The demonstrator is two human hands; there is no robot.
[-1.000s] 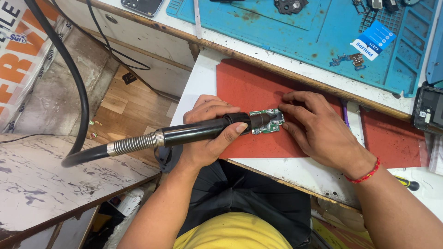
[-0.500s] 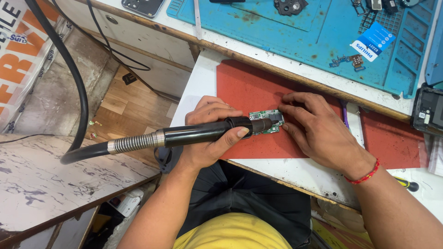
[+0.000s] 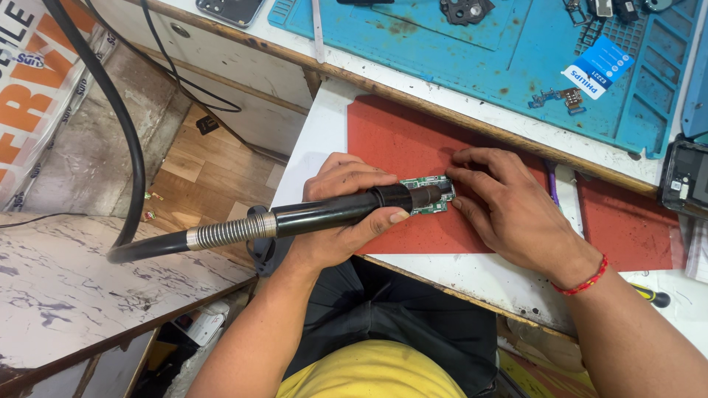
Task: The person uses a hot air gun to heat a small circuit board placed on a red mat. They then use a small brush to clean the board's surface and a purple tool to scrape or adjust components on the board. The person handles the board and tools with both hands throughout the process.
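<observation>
My left hand (image 3: 341, 221) grips a black hot-air wand (image 3: 324, 214) with a metal spring collar and a thick black hose (image 3: 118, 133) trailing off to the left. Its nozzle lies over a small green circuit board (image 3: 429, 194) resting on a red mat (image 3: 413, 162). My right hand (image 3: 509, 210), with a red thread band at the wrist, rests on the mat at the board's right edge, fingertips touching it. Whether a small tool is pinched in those fingers is hidden.
A blue work mat (image 3: 501, 51) with small phone parts and a blue card lies across the bench behind. A phone (image 3: 228, 9) sits at the top left, a dark device (image 3: 686, 180) at the right edge. A marbled shelf (image 3: 81, 287) lies low on the left.
The wand and both hands have held almost still over the board; only a slight shift of the nozzle.
</observation>
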